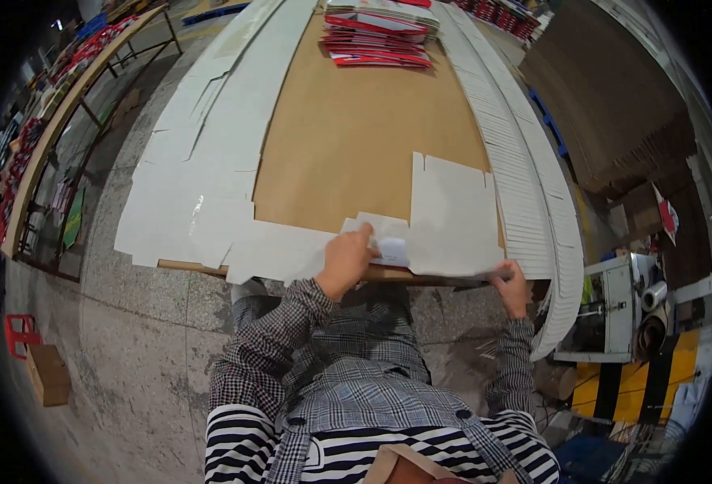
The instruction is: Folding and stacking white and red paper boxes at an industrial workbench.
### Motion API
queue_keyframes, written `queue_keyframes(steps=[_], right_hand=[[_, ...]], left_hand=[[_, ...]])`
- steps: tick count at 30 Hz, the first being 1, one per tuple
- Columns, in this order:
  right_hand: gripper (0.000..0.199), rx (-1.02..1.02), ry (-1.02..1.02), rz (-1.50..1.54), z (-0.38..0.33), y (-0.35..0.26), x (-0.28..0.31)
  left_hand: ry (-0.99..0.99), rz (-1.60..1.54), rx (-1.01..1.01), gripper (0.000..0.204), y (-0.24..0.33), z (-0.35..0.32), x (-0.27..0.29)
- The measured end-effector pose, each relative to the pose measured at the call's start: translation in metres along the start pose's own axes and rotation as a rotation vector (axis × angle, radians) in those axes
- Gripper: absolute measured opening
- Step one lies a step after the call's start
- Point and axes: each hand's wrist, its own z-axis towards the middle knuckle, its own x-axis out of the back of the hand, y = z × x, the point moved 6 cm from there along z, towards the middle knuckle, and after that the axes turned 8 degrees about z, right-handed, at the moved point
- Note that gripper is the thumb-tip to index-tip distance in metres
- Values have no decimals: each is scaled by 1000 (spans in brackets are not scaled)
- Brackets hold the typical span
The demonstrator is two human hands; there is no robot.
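Note:
A die-cut white cardboard blank [453, 210] lies along the near edge of the table, its notched panel standing out over brown board. My left hand [346, 260] is at its small folded flap [390, 248], fingers bent and the index finger and thumb pressed against the card. At the near right corner, my right hand [511, 284] pinches the blank's edge between thumb and fingers. Beneath lies a brown cardboard sheet [356, 137], which covers the middle of the table.
Red and white folded cartons [380, 36] are piled at the far end. White cardboard sheets [186, 177] lie along the left, and a fanned row of white blanks [525, 185] along the right. Brown cardboard [606, 97] is stacked farther right. A red stool [22, 335] stands on the left floor.

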Motion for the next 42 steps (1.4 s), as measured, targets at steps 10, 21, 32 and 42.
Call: queue_keyframes(steps=[10, 21, 32, 42], right_hand=[[30, 332, 46, -212, 14, -41, -86], [18, 611, 167, -290, -26, -105, -123], [20, -309, 426, 698, -60, -70, -184], [17, 479, -252, -57, 4, -106, -160]], left_hand=[[214, -102, 19, 38, 77, 10, -55], [144, 219, -231, 60, 76, -41, -53], [244, -401, -95, 63, 56, -66, -36], [-267, -115, -259, 47, 94, -73, -18]])
